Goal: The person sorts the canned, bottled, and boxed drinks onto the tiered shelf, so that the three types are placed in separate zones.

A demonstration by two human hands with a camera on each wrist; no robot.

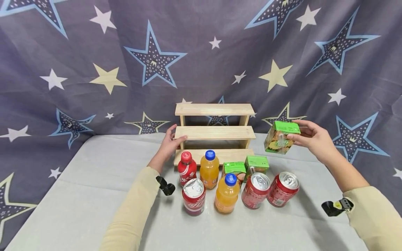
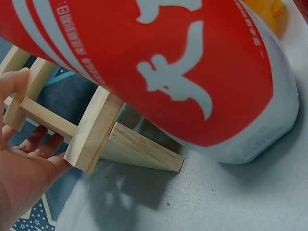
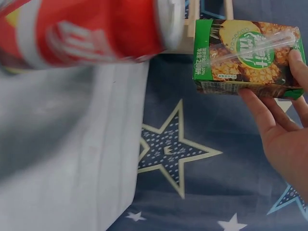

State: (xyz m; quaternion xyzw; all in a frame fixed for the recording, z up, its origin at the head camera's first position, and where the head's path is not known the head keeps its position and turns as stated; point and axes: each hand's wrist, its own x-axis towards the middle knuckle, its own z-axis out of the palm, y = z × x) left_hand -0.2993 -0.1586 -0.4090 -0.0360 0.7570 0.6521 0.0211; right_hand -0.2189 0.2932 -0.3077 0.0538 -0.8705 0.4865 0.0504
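My right hand [image 1: 315,139] grips a green juice box [image 1: 281,137] with pineapple pictures, raised to the right of the shelf. In the right wrist view a clear straw lies along the juice box [image 3: 248,55], with thumb and fingers on opposite sides. My left hand [image 1: 169,144] holds the left end of the three-tier wooden shelf [image 1: 215,132], thumb on the middle step. The left wrist view shows the fingers of the left hand [image 2: 29,163] behind the shelf's side [image 2: 94,130]. A red bottle [image 1: 187,170] stands near this hand and fills much of that view.
Before the shelf stand two orange juice bottles [image 1: 209,170] with blue caps, a red can [image 1: 193,197], two pinkish-red cans [image 1: 283,190] and two more green juice boxes [image 1: 257,163]. A star-patterned curtain [image 1: 201,62] hangs behind the pale cloth-covered table [image 1: 78,205].
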